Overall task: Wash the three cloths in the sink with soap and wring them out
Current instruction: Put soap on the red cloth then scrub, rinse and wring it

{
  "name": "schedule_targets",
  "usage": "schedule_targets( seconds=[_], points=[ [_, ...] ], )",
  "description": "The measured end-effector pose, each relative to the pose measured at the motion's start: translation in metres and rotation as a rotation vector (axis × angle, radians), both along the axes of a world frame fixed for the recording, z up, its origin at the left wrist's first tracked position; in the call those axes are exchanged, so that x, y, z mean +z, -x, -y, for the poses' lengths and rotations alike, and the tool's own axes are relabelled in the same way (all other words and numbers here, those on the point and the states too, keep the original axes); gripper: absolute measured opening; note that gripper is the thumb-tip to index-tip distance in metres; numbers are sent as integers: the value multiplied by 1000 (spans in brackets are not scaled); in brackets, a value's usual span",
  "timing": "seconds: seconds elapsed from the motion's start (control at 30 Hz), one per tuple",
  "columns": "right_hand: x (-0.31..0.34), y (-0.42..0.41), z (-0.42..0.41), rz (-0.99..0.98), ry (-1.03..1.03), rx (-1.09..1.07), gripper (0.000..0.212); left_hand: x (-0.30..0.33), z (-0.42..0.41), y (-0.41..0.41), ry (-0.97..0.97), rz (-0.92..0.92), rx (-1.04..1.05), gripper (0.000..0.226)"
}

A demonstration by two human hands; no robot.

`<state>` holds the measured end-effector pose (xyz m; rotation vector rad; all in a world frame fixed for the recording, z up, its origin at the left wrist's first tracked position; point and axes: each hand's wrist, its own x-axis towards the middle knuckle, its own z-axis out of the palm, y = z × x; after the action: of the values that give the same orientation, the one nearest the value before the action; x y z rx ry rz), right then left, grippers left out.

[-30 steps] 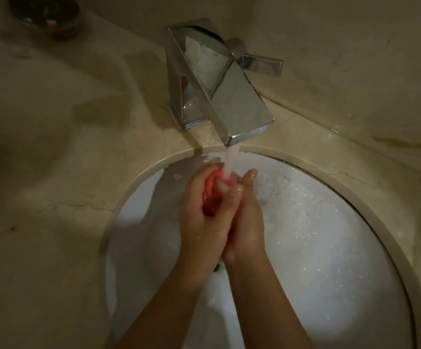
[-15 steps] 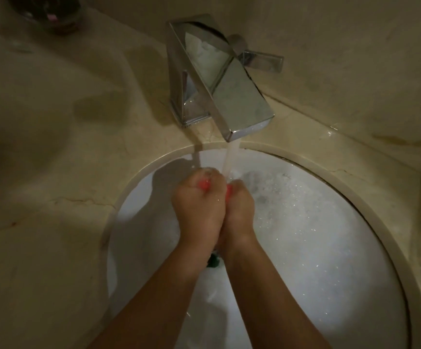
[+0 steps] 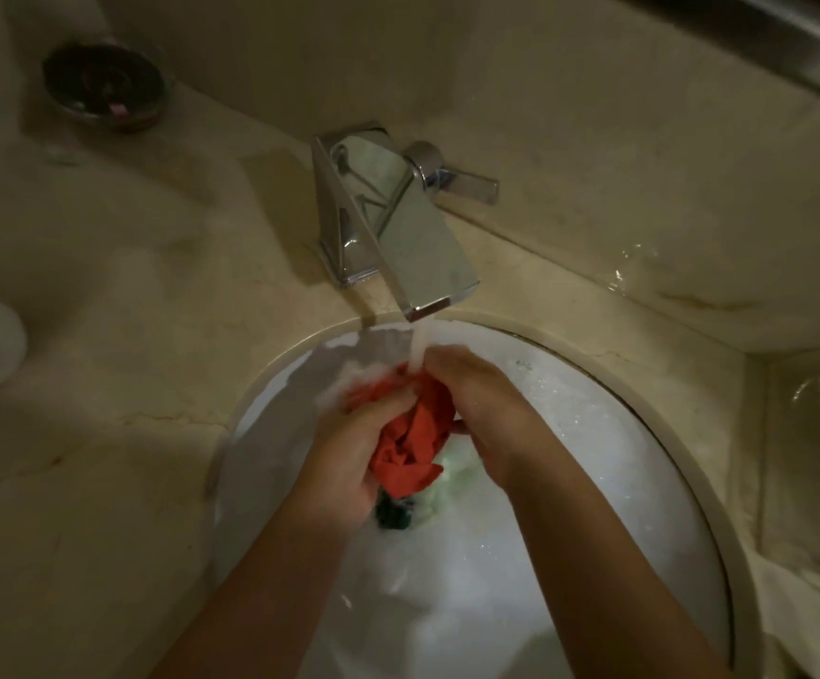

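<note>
Rinse step, by the look of it: red cloth bunched between both hands directly below the faucet, stream landing on its top edge. Left hand has fingers curled round the cloth's left side, clenched on it. Right hand grips the right side, fingers wrapped in from above. Cloth hangs loose between them, lower folds drooping toward the sink bottom, so not wrung tight at present.

Below the red cloth, further from the faucet: a pale green cloth and a dark green one lying in the basin near the drain. Foam on the basin wall right of the faucet line. Can't tell whether those two are washed already; they sit in suds, that's all that shows.

Judgement: one of three cloths in hand, mid-wash or rinse; task probably well short of done. Next move calls for a firm counter-twist of the two hands with the cloth kept over the sink, so runoff stays in the basin. Wet fabric is slippery with soap, so the grip needs a full wrap, not fingertips.

Elsewhere: dark dish on the tabletop far left of the faucet, lever handle just right of it.
</note>
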<state>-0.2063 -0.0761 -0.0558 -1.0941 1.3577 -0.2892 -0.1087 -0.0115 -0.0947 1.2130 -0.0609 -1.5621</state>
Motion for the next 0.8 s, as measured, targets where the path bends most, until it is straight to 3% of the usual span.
schedule_targets(
  seconds=[0.13,0.3,0.37,0.47,0.57,0.8],
  points=[
    [2,-9,12,40,171,-199,22,1,2,-4,-53,-5,14,31],
    [11,-16,24,179,343,-358,50,-2,-1,-10,-139,7,-27,51],
    [17,-17,28,216,428,-331,58,-2,-2,-11,-150,31,-37,36],
    [24,-21,39,302,381,-337,63,-4,-2,-11,-207,101,-37,27],
    [27,-29,47,332,326,-346,67,-11,-2,-13,-277,190,-37,50],
    [29,-28,51,440,371,-442,51,-15,-1,-16,-310,182,-29,56]
  ],
)
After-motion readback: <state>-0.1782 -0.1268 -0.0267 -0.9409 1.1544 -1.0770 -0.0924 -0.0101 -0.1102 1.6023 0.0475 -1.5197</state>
